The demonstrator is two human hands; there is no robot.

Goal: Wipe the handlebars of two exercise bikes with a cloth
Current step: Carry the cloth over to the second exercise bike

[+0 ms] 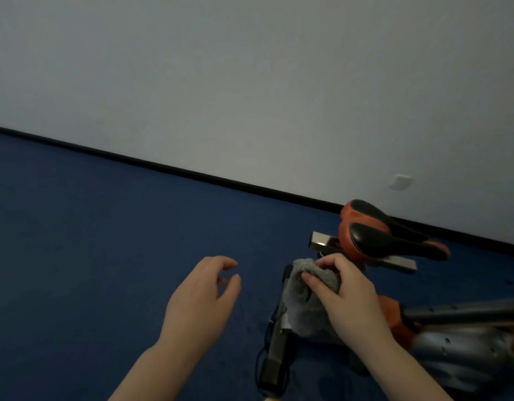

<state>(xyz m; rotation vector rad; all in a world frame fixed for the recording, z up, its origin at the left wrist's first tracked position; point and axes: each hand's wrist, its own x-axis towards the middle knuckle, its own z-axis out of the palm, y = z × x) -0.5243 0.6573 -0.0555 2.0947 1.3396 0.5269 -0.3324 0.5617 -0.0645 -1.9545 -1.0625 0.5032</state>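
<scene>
My right hand (pixel 346 296) grips a grey fluffy cloth (pixel 303 302), fingers and thumb curled round its top. The cloth hangs over the upper end of a dark bar of an exercise bike (pixel 276 351), which runs down towards the bottom edge. My left hand (pixel 203 296) hovers to the left of the cloth, fingers loosely curled, holding nothing and apart from the bike. An orange and black saddle (pixel 374 230) sits just beyond my right hand. Whether the covered bar is the handlebar, I cannot tell.
Blue carpet (pixel 105 241) covers the floor to the left. A pale wall with a black skirting board (pixel 192 175) runs behind. Grey and orange bike frame tubes (pixel 458 314) fill the lower right. A white wall socket (pixel 400 182) sits above the saddle.
</scene>
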